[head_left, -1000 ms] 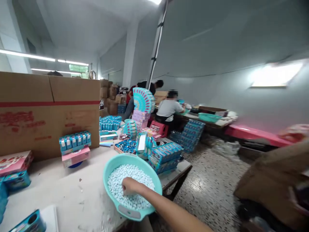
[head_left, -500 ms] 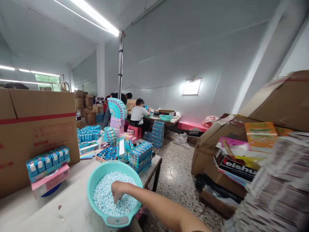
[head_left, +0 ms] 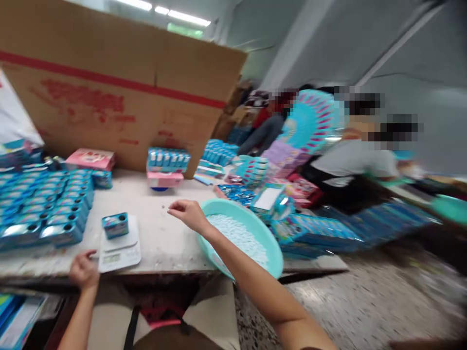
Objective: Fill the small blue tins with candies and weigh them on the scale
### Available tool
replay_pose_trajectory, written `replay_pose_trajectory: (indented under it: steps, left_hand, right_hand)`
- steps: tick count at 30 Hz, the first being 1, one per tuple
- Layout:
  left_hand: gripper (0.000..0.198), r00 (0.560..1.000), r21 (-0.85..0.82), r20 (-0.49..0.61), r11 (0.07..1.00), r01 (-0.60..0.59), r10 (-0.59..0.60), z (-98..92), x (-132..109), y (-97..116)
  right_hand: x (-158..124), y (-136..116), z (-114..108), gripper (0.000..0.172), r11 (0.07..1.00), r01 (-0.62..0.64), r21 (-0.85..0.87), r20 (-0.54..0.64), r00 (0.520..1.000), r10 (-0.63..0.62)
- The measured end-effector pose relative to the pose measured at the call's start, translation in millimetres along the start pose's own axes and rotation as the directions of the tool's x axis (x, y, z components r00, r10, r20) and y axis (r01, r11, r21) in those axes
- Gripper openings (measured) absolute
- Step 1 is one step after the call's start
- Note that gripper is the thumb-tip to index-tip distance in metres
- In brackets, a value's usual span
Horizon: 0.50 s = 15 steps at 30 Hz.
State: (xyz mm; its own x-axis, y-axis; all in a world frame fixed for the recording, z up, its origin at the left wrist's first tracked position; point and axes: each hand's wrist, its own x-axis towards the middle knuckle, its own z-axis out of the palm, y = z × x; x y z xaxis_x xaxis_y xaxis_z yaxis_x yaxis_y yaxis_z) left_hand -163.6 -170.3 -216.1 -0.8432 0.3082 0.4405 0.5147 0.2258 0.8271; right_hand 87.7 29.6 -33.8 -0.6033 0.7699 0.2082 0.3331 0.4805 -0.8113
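My right hand [head_left: 188, 214] hovers over the table just left of a turquoise basin [head_left: 272, 248] of small pale-blue candies [head_left: 242, 236]. Its fingers are pinched together, and what they hold is too small to make out. My left hand [head_left: 83, 270] rests at the table's front edge, fingers curled, touching the corner of a small white scale [head_left: 120, 250]. A little blue box [head_left: 115, 225] stands on the scale.
Rows of blue boxes [head_left: 44, 209] fill the table's left side. A large cardboard carton [head_left: 120, 92] stands behind. More blue and pink packs [head_left: 166, 167] lie further back. Other people [head_left: 350, 160] sit working at the right.
My right hand has lifted out of the candy basin and moved left toward the scale. The view swung down and left, bringing my left hand and the scale into sight.
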Motion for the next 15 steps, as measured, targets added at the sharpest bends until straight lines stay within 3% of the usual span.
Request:
replay_pose_trajectory:
  steps: [2,6,8,12,15]
  left_hand:
    - [0.049,0.999,0.036,-0.049,0.999,0.024,-0.022,-13.0,-9,-11]
    - [0.051,0.999,0.052,-0.045,0.999,-0.013,0.016,-7.0,-7,-10]
    - [0.052,0.998,0.065,-0.048,0.998,-0.028,0.032,-5.6,-6,-6]
    - [0.054,0.996,0.048,-0.068,0.998,-0.048,0.051,-8.4,-10,-3]
    - [0.056,0.996,0.039,-0.076,0.999,-0.036,0.038,-8.5,-12,-2]
  right_hand:
    - [12,-12,33,0.012,0.995,0.054,0.082,0.062,0.996,-0.059]
    - [34,-30,88,0.007,0.976,0.200,0.087,0.090,0.974,-0.208]
    - [43,-35,106,0.005,0.974,0.216,0.071,0.120,0.967,-0.224]
    - [51,-35,121,0.009,0.984,0.177,-0.023,0.198,0.966,-0.169]
    - [48,-33,117,0.017,0.975,0.203,-0.087,0.168,0.968,-0.187]
